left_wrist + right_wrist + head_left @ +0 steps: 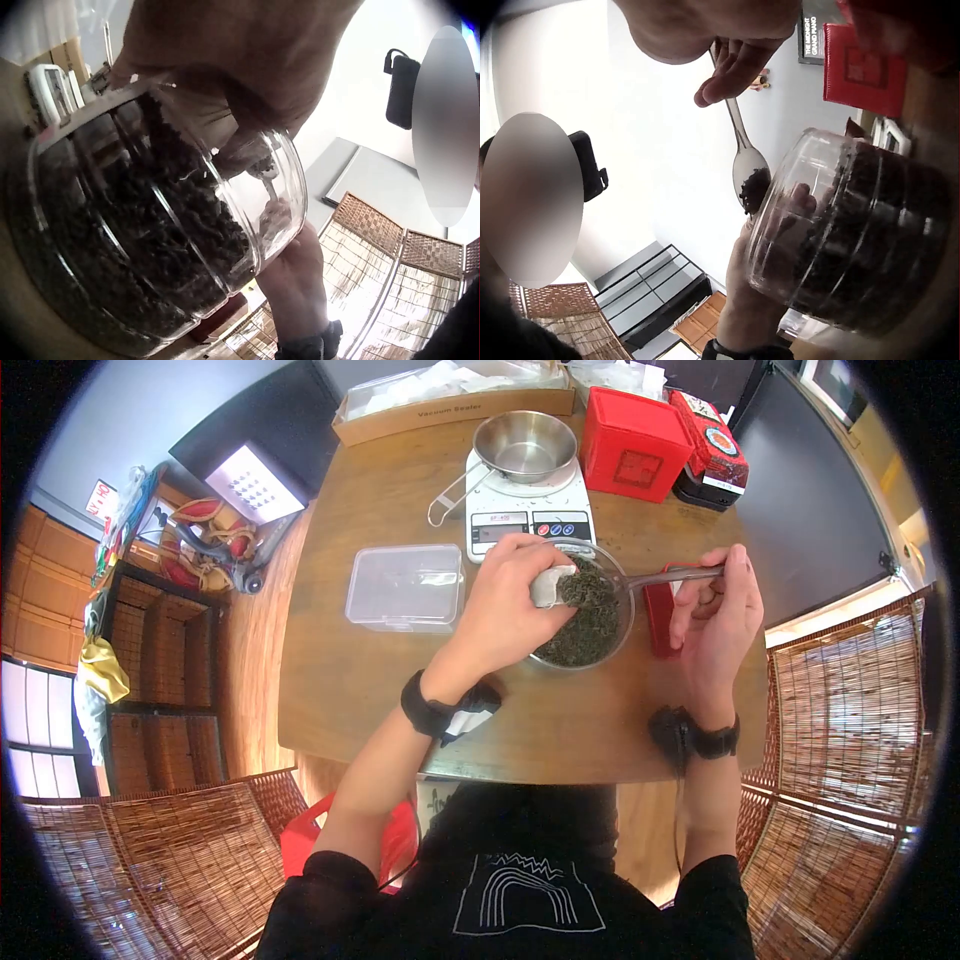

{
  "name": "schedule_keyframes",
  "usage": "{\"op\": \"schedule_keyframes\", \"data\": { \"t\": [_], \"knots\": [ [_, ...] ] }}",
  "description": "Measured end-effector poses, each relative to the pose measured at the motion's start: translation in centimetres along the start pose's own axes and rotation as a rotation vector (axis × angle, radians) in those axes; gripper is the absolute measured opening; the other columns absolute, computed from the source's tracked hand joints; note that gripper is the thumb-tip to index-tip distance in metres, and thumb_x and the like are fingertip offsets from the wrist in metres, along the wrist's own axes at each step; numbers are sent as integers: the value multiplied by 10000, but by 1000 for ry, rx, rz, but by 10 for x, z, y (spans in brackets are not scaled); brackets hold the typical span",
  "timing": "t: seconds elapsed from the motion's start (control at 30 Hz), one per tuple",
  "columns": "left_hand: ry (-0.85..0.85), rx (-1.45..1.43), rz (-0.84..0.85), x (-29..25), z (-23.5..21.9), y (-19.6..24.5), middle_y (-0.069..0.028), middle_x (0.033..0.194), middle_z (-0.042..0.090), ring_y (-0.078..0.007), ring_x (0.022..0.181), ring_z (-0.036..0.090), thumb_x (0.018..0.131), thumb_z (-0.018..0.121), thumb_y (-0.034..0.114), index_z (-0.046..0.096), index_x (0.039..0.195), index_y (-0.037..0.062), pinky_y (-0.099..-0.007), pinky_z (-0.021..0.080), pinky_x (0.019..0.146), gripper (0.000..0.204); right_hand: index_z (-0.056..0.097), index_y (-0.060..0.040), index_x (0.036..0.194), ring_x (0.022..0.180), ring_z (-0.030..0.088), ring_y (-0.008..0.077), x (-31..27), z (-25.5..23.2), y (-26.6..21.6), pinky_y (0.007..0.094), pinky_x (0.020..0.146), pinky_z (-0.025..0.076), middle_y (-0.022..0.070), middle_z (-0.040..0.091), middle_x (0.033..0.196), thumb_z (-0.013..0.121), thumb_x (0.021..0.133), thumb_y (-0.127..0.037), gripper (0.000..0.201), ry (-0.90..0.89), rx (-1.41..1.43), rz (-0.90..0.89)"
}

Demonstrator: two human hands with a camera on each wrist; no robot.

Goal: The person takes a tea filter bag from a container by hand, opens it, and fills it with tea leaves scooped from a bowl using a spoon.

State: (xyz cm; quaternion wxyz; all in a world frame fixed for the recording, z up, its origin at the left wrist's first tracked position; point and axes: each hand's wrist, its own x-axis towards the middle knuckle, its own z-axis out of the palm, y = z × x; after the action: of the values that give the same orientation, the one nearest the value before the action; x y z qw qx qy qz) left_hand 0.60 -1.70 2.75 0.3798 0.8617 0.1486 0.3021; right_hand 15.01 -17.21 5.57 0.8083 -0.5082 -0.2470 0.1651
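Observation:
A clear ribbed plastic jar of dark dried leaves, which look like loose tea, stands near the middle of the table. At its mouth my left hand pinches a small white pouch between thumb and fingers, over the leaves. From the right, my right hand grips a metal spoon by its handle. In the right wrist view the spoon's bowl carries a small heap of dark leaves right at the jar's rim.
Behind the jar is a white kitchen scale bearing a steel pan. A clear plastic box stands at left. Red boxes and a cardboard box line the back. Something red lies beneath the right hand.

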Motion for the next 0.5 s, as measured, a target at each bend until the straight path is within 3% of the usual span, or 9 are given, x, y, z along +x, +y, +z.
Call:
{"op": "schedule_keyframes", "data": {
  "t": [0.17,0.33,0.5],
  "knots": [
    [-5,-19,1,1,0,2,-150,1011,648,-339,1085,546,659,759,93,654,911,17,-421,440,941,283,534,-22,960,359,482,128,-1,2,-1,235,333,349,115,610,627,417,1054,-324,337,-2,-90,-34],
    [27,38,28,0,1,0,-157,1067,642,-307,1068,596,680,840,121,647,931,9,-381,471,935,335,533,-12,984,404,517,115,-7,-1,7,227,358,374,113,628,674,411,1059,-321,340,-29,-190,-123],
    [31,18,15,1,2,0,-157,1072,643,-304,1074,594,693,850,150,637,948,9,-380,470,939,360,534,-6,1040,484,550,92,-9,-3,13,206,421,408,107,650,740,412,1054,-341,356,-185,-207,-210]
  ]
}}
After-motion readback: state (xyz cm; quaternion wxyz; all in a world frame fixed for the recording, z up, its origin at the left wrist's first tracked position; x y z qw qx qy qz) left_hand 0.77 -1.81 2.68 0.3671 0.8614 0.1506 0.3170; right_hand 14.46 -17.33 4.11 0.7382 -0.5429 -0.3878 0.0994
